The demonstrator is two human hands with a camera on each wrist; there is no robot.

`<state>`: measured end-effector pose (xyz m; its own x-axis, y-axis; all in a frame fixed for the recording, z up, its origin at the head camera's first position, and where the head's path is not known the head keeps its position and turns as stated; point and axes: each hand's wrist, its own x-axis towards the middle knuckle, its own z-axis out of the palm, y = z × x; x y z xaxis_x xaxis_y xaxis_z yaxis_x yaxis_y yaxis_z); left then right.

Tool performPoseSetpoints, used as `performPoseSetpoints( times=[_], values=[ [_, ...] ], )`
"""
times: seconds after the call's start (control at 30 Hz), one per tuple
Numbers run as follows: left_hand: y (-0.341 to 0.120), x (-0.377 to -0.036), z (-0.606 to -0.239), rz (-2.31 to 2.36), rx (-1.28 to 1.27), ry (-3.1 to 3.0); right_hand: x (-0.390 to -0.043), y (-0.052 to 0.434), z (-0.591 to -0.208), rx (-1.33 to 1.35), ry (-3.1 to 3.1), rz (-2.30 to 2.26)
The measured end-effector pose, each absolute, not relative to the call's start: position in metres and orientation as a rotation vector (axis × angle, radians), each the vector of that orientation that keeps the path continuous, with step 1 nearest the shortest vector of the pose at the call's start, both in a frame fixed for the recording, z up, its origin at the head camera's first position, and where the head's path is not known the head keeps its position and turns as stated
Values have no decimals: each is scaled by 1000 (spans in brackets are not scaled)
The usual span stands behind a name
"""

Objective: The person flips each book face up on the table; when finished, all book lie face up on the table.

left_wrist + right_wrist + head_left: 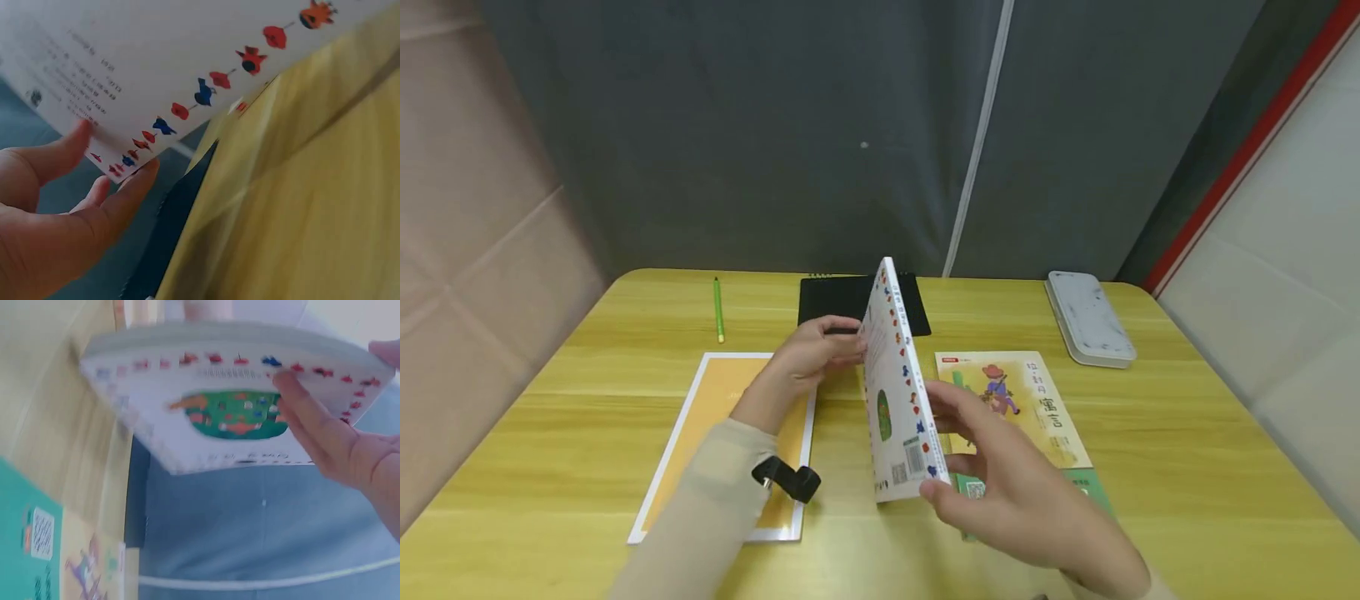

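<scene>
A white book with small red and blue figures along its border stands on edge over the middle of the yellow table, its barcode corner nearest me. My left hand pinches its far edge, thumb on one face and fingers behind, as the left wrist view shows the hand on the book. My right hand grips the near lower corner; in the right wrist view the hand has a finger lying across the cover with its green oval picture.
An orange book with a white border lies flat at the left under my left forearm. A yellow and green picture book lies at the right. Behind are a black pad, a green pencil and a grey-white case.
</scene>
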<state>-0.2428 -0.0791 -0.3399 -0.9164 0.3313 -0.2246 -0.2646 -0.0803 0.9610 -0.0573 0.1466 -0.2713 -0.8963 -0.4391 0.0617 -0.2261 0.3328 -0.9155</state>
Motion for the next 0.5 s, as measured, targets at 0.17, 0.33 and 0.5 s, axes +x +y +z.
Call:
performPoseSetpoints(
  times=[0.17,0.33,0.5],
  values=[
    [-64,-240,-351,2125,67,1588,-56,134,-270,-693,2446,-1584],
    [-60,-236,-354,2081,83,1623,-59,126,-272,-734,2555,-1466],
    [-65,-234,-344,2023,140,1690,-62,121,-271,-736,2734,-1178]
  ],
)
